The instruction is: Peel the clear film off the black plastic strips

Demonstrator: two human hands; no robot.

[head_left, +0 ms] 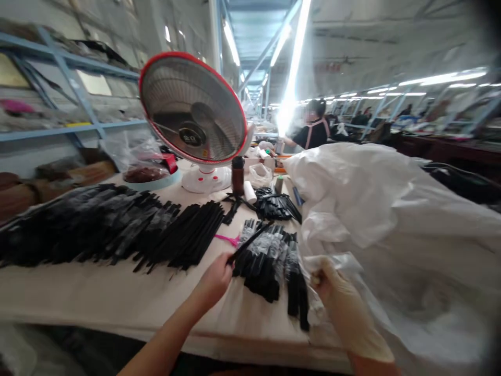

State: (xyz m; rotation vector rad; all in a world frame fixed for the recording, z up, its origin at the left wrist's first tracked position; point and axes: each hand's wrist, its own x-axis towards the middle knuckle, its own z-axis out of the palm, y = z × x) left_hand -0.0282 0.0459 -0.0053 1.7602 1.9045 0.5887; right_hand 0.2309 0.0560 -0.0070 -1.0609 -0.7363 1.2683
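Note:
My left hand (214,281) is bare and closed around the lower end of a narrow black strip (252,241), which slants up and to the right. Beneath the strip lie black strip bundles (261,281) partly wrapped in clear plastic. My right hand (332,292), in a pale glove, pinches a thin piece of translucent plastic film (346,260) beside the large white plastic sheeting (344,196). Left of my left hand, loose black strips (191,230) lie side by side, and a wide pile of plastic-wrapped strips (78,224) covers the left of the table.
A fan-shaped heater with a red rim (193,107) stands at the back of the table (164,300). Near it are a brown bottle (237,177), a white roll (249,192) and more black strips (276,206). Another person (313,133) is farther back. Blue shelving (70,86) lines the left.

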